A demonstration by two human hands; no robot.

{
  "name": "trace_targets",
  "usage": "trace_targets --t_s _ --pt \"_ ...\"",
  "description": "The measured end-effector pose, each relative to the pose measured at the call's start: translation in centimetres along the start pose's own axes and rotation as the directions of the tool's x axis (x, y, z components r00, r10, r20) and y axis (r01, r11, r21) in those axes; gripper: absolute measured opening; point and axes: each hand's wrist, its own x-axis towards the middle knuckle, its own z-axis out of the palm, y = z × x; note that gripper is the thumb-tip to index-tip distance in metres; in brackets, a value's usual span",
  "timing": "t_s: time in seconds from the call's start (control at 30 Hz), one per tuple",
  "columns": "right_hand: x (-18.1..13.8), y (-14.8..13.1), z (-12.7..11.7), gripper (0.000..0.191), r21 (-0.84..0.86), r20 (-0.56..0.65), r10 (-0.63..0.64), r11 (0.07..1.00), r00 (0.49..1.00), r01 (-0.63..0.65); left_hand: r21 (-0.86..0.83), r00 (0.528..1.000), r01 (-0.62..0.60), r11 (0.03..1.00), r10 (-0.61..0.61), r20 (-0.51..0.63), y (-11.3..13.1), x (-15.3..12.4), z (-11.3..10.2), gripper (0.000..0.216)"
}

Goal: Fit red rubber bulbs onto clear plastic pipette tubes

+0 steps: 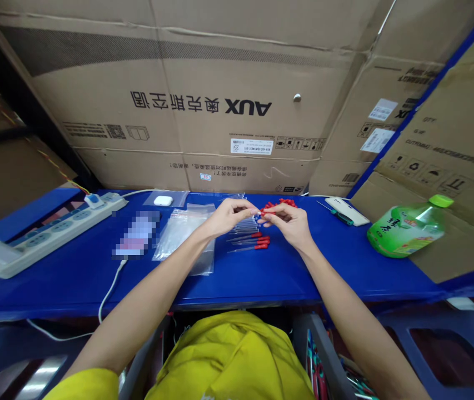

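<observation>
My left hand (232,215) and my right hand (289,224) meet above the blue table, fingertips pinched close together. Between the right fingertips is a small red cap (267,213). The left fingers pinch what looks like the end of a thin clear rod, mostly hidden by the hand. Below them lies a row of thin clear rods (247,226). Several rods with red caps (262,243) on their right ends lie nearer to me. Behind my right hand is a heap of loose red caps (285,202), partly covered by the fingers.
Clear plastic bags (178,233) lie left of the rods, near a phone (137,234) on a cable and a white earphone case (163,200). A power strip (61,230) runs along the left. At right are a screwdriver (340,216), a white phone (351,212) and a green bottle (405,229). Cardboard (203,66) stands behind.
</observation>
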Motion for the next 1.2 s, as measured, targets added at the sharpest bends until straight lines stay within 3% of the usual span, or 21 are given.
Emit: trace_targets --t_s 0.13,0.3,0.57,1.2 --pt "0.29 -0.10 0.11 0.036 -0.023 -0.045 -0.014 1.000 0.999 0.013 0.005 0.995 -0.009 1.000 0.010 -0.098 0.11 0.12 0.11 0.027" --pt "0.54 -0.28 0.00 0.039 -0.017 -0.017 0.029 0.999 0.999 -0.029 0.021 0.992 -0.003 1.000 0.005 -0.130 0.16 0.09 -0.04 0.023" --pt "0.58 0.51 -0.57 0.034 0.054 -0.029 0.048 0.997 0.998 -0.047 -0.006 0.995 -0.006 1.000 0.006 -0.103 0.30 0.01 -0.01 0.029" --pt "0.21 0.37 -0.16 0.033 0.036 -0.074 0.045 0.998 0.996 -0.043 -0.026 0.998 0.036 0.999 -0.037 -0.044 0.47 -0.18 -0.06 0.030"
